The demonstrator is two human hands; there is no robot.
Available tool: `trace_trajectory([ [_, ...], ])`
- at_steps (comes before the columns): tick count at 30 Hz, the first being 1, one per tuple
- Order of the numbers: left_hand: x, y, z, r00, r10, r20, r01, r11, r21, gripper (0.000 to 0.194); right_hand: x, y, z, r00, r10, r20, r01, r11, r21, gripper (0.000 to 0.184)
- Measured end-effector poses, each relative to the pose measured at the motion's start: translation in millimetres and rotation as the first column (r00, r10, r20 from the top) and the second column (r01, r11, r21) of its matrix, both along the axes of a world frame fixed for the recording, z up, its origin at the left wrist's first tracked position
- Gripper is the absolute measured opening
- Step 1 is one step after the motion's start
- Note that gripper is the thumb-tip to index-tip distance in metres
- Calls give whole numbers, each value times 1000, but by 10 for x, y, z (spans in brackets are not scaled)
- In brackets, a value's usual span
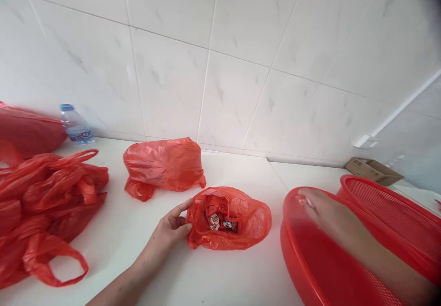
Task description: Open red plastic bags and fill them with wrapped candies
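My left hand (174,223) pinches the left rim of an open red plastic bag (251,223), which stands on the white table. Inside the bag lie several small packets (220,218) in red wrapping, with white and dark printed marks. Over the far left part of a red plastic basket (324,255), my right hand (312,202) is smeared by motion. Its fingers look closed around something small, reddish and white, which I cannot make out.
Behind the open bag sits a filled red bag (165,163). Crumpled red bags (51,195) cover the left side, near a water bottle (77,124). A second red basket (396,209) and a cardboard box (374,170) stand at right. A tiled wall (172,67) rises behind.
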State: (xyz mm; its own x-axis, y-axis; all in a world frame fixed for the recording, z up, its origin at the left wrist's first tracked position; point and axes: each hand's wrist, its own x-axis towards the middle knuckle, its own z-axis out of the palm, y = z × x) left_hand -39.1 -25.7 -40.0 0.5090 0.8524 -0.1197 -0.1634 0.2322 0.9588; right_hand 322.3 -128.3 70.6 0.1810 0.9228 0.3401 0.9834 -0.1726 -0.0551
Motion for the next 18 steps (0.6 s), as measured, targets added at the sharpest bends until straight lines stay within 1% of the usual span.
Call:
trace_trajectory([
  [1, 0, -1, -13, 1000, 1, 11, -1, 1000, 10, 72, -142, 17, 125, 1000, 14, 4, -14, 1000, 14, 12],
  [2, 0, -4, -28, 1000, 11, 12, -11, 1000, 21, 71, -315, 32, 238, 998, 52, -31, -52, 998, 19, 13],
  [3, 1, -7, -42, 1000, 25, 5, -25, 999, 31, 70, -514, 47, 330, 986, 137, -95, -138, 990, -9, 13],
  [4, 1, -11, -55, 999, 38, -5, -38, 998, 40, 70, -727, 68, 395, 954, 248, -167, -260, 964, -49, 12],
  [6, 1, -16, -70, 999, 45, -15, -44, 998, 48, 72, -1146, 146, 425, 833, 466, -299, -515, 850, -111, 21],
  [7, 0, -16, -71, 999, 39, -15, -38, 998, 46, 73, -1328, 210, 389, 788, 526, -319, -590, 794, -148, 21],
  [8, -2, -16, -68, 999, 36, -15, -36, 998, 43, 74, -1478, 291, 325, 768, 550, -328, -624, 758, -192, 20],
  [10, -7, -12, -58, 999, 36, -22, -35, 999, 37, 75, -1672, 487, 141, 744, 590, -314, -665, 700, -260, 17],
  [12, -11, -9, -46, 999, 38, -26, -37, 999, 34, 75, -1730, 686, -55, 731, 604, -316, -682, 662, -310, 12],
  [13, -11, -10, -41, 999, 36, -19, -36, 999, 30, 74, -1720, 771, -135, 738, 595, -318, -675, 654, -341, 11],
  [15, -7, -15, -29, 999, 32, 15, -33, 999, 18, 74, -1654, 887, -235, 780, 552, -295, -626, 668, -402, 10],
  [17, 3, -25, -12, 997, 59, 56, -59, 998, 3, 73, -1557, 927, -249, 842, 489, -228, -538, 720, -438, 10],
  [18, 9, -31, -2, 994, 80, 75, -80, 997, -5, 73, -1502, 922, -234, 874, 449, -185, -482, 754, -445, 16],
])
